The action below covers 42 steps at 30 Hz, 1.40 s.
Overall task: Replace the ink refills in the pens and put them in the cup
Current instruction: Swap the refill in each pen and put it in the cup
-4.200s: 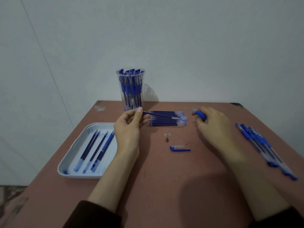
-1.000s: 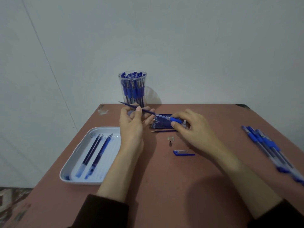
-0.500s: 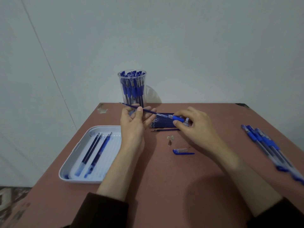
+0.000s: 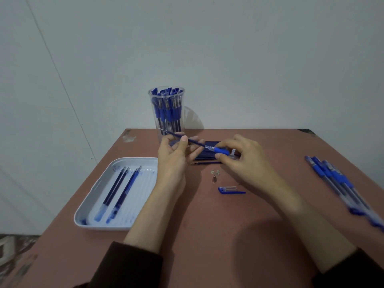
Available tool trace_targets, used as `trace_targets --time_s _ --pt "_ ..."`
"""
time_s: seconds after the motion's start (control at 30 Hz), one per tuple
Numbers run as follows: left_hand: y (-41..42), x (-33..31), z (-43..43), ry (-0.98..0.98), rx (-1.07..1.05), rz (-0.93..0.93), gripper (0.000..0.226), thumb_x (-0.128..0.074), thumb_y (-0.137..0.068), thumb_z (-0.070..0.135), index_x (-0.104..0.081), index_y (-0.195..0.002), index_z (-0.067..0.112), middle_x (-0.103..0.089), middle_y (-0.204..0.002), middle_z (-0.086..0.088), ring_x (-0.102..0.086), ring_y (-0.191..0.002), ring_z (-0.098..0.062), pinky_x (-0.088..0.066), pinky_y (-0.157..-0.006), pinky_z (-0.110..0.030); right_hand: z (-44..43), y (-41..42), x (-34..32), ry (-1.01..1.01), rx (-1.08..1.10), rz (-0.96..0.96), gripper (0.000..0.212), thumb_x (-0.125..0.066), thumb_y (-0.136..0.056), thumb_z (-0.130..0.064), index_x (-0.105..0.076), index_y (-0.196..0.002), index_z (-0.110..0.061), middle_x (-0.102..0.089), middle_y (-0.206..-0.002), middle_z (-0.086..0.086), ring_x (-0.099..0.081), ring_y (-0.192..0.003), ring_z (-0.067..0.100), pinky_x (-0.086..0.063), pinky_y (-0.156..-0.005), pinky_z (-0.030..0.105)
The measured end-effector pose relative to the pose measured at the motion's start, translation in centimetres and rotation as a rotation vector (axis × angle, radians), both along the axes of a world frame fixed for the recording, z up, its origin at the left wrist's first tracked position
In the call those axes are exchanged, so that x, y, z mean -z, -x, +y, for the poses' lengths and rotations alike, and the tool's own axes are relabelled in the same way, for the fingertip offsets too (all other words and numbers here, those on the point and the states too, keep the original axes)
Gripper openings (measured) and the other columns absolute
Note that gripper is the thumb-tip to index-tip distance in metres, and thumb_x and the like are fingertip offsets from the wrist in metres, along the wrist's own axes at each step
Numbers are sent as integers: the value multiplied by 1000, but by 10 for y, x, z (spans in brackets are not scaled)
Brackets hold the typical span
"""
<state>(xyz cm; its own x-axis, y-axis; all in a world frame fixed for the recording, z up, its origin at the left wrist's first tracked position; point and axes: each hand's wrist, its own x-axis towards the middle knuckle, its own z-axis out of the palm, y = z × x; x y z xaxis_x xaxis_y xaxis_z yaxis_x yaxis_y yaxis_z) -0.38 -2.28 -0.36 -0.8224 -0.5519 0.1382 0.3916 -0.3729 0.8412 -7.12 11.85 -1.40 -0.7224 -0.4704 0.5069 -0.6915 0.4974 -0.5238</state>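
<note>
Blue refill (image 4: 182,138) sits mid-frame, left hand (image 4: 173,163) pinching it, right hand (image 4: 244,163) gripping the pen (image 4: 222,151) it's poking into, cup (image 4: 166,96) just behind, upper centre, packed with pens (image 4: 168,113)

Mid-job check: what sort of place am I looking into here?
Probably a makeshift pen-refilling workstation indoors: a brown table against a bare wall, a clear cup packed with blue pens, and a white tray holding loose refills.

Clear plastic cup (image 4: 166,96); glossy white plastic tray (image 4: 87,208); matt reddish tabletop (image 4: 207,235).
</note>
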Motion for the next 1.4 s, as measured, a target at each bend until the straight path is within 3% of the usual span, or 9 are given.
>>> trace_targets --time_s 0.13,0.3,0.4,0.5,0.6,0.8,0.87,1.2,1.4 --pt "1 3 2 238 88 -99 12 -53 -94 3 -58 -94 14 -66 -88 -6 -65 -84 -17 -55 -72 -18 -3 0 0 78 -31 -59 9 -64 -87 -26 -69 -94 -29 -61 -83 -9 -54 -74 7 -41 -68 26" --pt "1 18 6 790 30 -294 23 -70 -82 12 -68 -98 27 -70 -92 12 -65 -88 -5 -57 -78 -27 -2 1 -13 458 -75 -463 16 -56 -94 -16 -67 -87 -25 -61 -70 -5 -51 -58 11 -43 -62 33" --pt "-4 15 4 1258 135 -439 24 -65 -85 16 -70 -105 29 -64 -88 18 -58 -80 -1 -44 -78 -15 3 2 -22 632 -90 -625 20 -50 -97 -13 -68 -89 -19 -60 -74 2 -49 -56 11 -41 -58 27" --pt "-6 13 2 1435 213 -452 23 -64 -87 16 -71 -106 26 -68 -97 9 -54 -79 1 -35 -70 -5 7 2 -25 684 -114 -676 20 -48 -98 -13 -68 -94 -15 -59 -74 2 -49 -56 10 -43 -56 22" --pt "-4 14 4 1322 144 -382 13 -67 -86 15 -75 -92 23 -71 -91 9 -59 -80 2 -40 -70 -2 6 4 -21 621 -84 -624 20 -51 -96 -14 -69 -90 -20 -60 -72 -1 -49 -55 9 -42 -58 25" --pt "-1 7 -2 405 27 -187 19 -67 -83 0 -70 -86 19 -72 -82 0 -67 -73 -9 -51 -64 -13 5 2 -8 244 -40 -241 13 -62 -88 -19 -70 -86 -28 -65 -75 -11 -50 -64 4 -42 -66 25" --pt "-2 5 -4 256 44 -145 20 -66 -82 -4 -69 -88 15 -73 -84 -4 -69 -74 -10 -54 -68 -16 4 0 -7 159 -18 -179 12 -63 -87 -20 -70 -89 -28 -66 -83 -14 -53 -69 2 -45 -70 25" --pt "-2 7 -4 257 100 -122 23 -70 -78 -3 -69 -93 14 -73 -85 -1 -69 -81 -11 -54 -73 -18 2 -2 -4 52 -1 -85 11 -64 -84 -24 -72 -90 -30 -66 -81 -9 -58 -76 11 -48 -74 38" --pt "-4 7 -3 317 115 -138 26 -70 -78 -4 -68 -96 15 -74 -84 2 -70 -80 -8 -54 -72 -18 -1 -8 -7 24 -36 -63 12 -63 -86 -22 -73 -90 -26 -64 -74 -11 -54 -68 5 -39 -63 22"
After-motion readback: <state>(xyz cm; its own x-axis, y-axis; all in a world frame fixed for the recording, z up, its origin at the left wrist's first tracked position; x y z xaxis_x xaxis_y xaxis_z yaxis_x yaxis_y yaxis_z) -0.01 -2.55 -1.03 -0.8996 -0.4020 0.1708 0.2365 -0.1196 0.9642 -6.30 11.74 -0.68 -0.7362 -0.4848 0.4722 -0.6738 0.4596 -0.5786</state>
